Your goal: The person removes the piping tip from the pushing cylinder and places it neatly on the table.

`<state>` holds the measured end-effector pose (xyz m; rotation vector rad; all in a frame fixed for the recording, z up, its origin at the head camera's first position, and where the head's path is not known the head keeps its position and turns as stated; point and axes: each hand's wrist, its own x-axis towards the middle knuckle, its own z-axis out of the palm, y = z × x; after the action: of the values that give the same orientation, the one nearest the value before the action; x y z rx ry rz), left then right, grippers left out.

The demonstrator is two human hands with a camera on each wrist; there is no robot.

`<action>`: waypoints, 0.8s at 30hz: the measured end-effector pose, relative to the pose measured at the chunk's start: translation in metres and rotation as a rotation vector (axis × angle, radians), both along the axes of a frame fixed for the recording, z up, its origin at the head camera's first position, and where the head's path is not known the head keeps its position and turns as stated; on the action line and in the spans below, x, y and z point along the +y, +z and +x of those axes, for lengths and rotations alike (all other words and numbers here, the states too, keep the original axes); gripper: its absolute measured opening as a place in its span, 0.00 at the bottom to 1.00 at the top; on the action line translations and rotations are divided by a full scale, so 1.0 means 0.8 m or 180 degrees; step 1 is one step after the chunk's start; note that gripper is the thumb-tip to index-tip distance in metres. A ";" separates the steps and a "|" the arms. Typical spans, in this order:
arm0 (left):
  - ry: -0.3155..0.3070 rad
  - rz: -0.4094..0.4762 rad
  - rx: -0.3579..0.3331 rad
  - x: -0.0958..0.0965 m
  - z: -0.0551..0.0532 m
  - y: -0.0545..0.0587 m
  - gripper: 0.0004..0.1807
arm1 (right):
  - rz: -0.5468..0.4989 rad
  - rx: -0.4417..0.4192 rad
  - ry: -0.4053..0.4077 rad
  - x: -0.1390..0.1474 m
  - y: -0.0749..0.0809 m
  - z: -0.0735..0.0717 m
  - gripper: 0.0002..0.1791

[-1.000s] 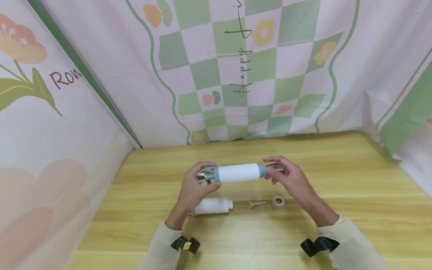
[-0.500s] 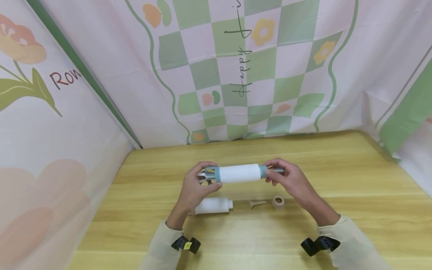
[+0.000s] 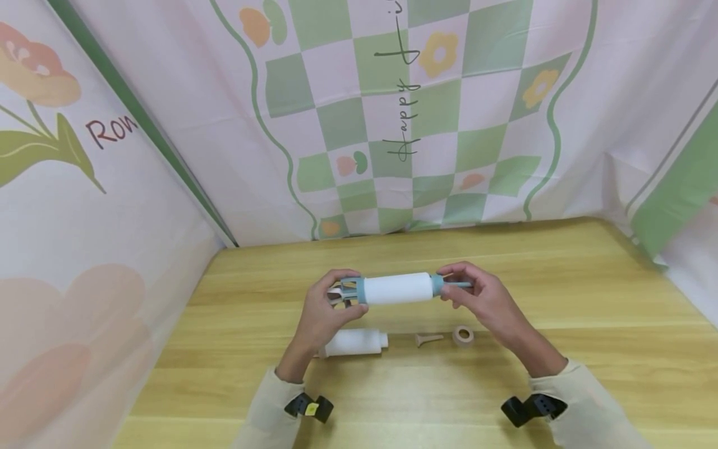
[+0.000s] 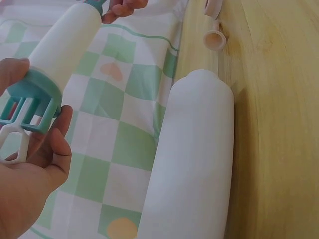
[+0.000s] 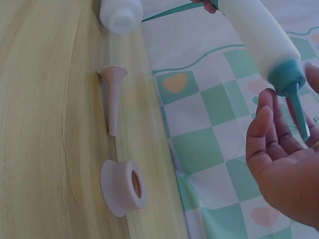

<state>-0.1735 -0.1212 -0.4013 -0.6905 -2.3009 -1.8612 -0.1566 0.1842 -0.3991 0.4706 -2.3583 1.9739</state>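
Note:
A white icing syringe (image 3: 398,289) with teal ends is held level above the table between both hands. My left hand (image 3: 321,312) grips its teal handle end, thumb on the near side; in the left wrist view a white ring-shaped plunger handle (image 4: 20,144) shows there. At the other end, my right hand (image 3: 489,304) has thumb and fingertips round the teal end cap (image 5: 286,74). A long thin teal nozzle (image 5: 299,112) points out from that cap, between the fingers and over the palm.
Below the hands, a second white barrel (image 3: 354,342) lies on the wooden table (image 3: 426,399), its left end partly behind the left wrist. A beige funnel-shaped nozzle (image 3: 429,340) and a beige ring cap (image 3: 463,337) lie to its right. Patterned cloth (image 3: 381,125) hangs behind.
My right fingers, a second ago partly lifted from the teal cap, have moved in and shifted slightly round it. My left hand and the syringe stay nearly still.

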 end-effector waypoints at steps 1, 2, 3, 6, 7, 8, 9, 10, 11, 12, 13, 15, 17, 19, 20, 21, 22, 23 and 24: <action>0.0005 -0.0005 0.0000 0.000 0.000 0.000 0.25 | 0.0009 -0.0016 -0.0017 0.000 0.001 0.000 0.18; 0.0007 -0.0008 -0.0002 0.000 0.000 0.000 0.25 | 0.0018 -0.0032 -0.0035 0.000 0.001 0.000 0.19; 0.0008 -0.0014 -0.0001 0.000 0.000 0.000 0.25 | 0.0026 -0.0053 -0.0058 -0.001 0.002 0.000 0.19; -0.0009 0.0006 -0.0032 0.001 0.000 0.001 0.25 | 0.0032 -0.0107 -0.0095 0.000 0.003 0.001 0.19; -0.0021 0.0027 -0.0054 0.001 0.000 0.001 0.25 | 0.0037 -0.0118 -0.0094 0.000 0.003 0.001 0.19; -0.0032 0.0048 -0.0080 0.001 0.000 0.000 0.25 | 0.0033 -0.0122 -0.0087 0.000 0.003 0.001 0.19; -0.0050 0.0084 -0.0114 0.001 0.000 0.000 0.26 | 0.0029 -0.0124 -0.0076 0.000 0.003 0.001 0.19; -0.0067 0.0123 -0.0151 0.001 0.001 0.000 0.26 | 0.0026 -0.0115 -0.0063 0.000 0.003 0.001 0.18; -0.0087 0.0166 -0.0186 0.001 0.001 0.000 0.26 | 0.0025 -0.0103 -0.0049 0.000 0.003 0.001 0.18; -0.0112 0.0215 -0.0218 0.002 0.001 0.000 0.26 | 0.0024 -0.0084 -0.0037 0.000 0.003 0.001 0.18; -0.0131 0.0252 -0.0238 0.002 0.001 0.000 0.26 | 0.0024 -0.0061 -0.0028 0.000 0.002 0.001 0.18; -0.0168 0.0323 -0.0276 0.002 0.002 0.000 0.26 | 0.0028 -0.0020 -0.0009 0.000 0.002 0.001 0.17; -0.0187 0.0349 -0.0285 0.002 0.002 0.000 0.26 | 0.0026 0.0013 0.0002 0.001 0.001 0.000 0.17; -0.0185 0.0336 -0.0273 0.001 0.001 0.000 0.26 | 0.0029 0.0034 0.0017 0.002 0.000 0.000 0.17; -0.0181 0.0327 -0.0266 0.001 0.001 -0.001 0.26 | 0.0027 0.0039 0.0025 0.003 0.000 0.000 0.17; -0.0178 0.0319 -0.0259 0.001 0.001 -0.001 0.26 | 0.0025 0.0045 0.0030 0.003 -0.001 0.000 0.16; -0.0177 0.0312 -0.0252 0.001 0.001 -0.001 0.26 | 0.0018 0.0043 0.0035 0.004 -0.001 0.000 0.16; -0.0177 0.0309 -0.0246 0.001 0.001 -0.001 0.26 | 0.0018 0.0041 0.0038 0.004 -0.001 0.000 0.16; -0.0183 0.0309 -0.0241 0.001 0.001 -0.001 0.26 | 0.0033 0.0040 0.0037 0.004 -0.001 0.000 0.16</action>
<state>-0.1723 -0.1208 -0.4020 -0.6919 -2.2397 -2.0433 -0.1567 0.1872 -0.3999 0.4965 -2.3651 1.9584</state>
